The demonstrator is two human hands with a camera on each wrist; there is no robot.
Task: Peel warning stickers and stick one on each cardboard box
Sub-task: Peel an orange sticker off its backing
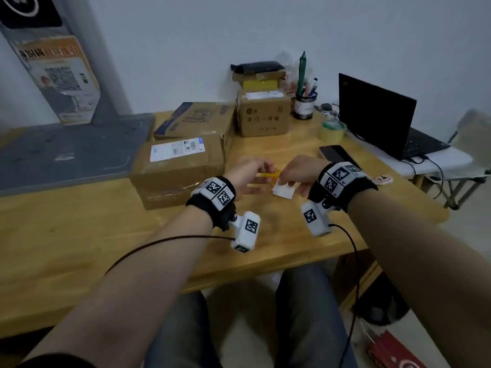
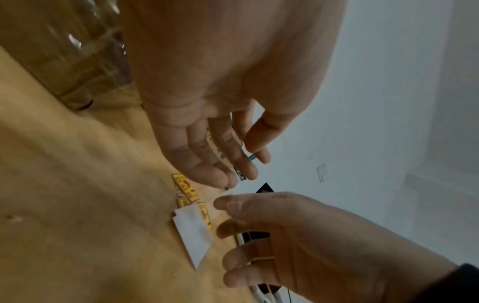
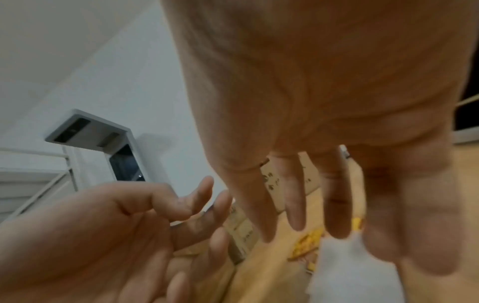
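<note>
A yellow warning sticker strip (image 1: pixel 271 175) and its white backing sheet (image 1: pixel 284 191) lie at the middle of the wooden table (image 1: pixel 79 235). My left hand (image 1: pixel 261 172) hovers just left of the strip, fingers loosely straight and holding nothing. My right hand (image 1: pixel 285 179) is over the strip's right end with straight fingers; its fingertips (image 3: pixel 337 231) reach the sheet's edge (image 3: pixel 344 266). The left wrist view shows the strip (image 2: pixel 186 190) and sheet (image 2: pixel 193 231) flat on the wood, between the left hand (image 2: pixel 241 170) and right hand (image 2: pixel 233 225). Cardboard boxes stand left (image 1: pixel 178 168), behind (image 1: pixel 196 118) and further back (image 1: pixel 263 115).
A laptop (image 1: pixel 377 115), a phone (image 1: pixel 334 154), a tape roll (image 1: pixel 332 131) and a pen cup (image 1: pixel 304 102) sit at the right back. A grey slab (image 1: pixel 66 150) covers the left back. Another small sticker (image 1: pixel 384 179) lies by the table's right edge.
</note>
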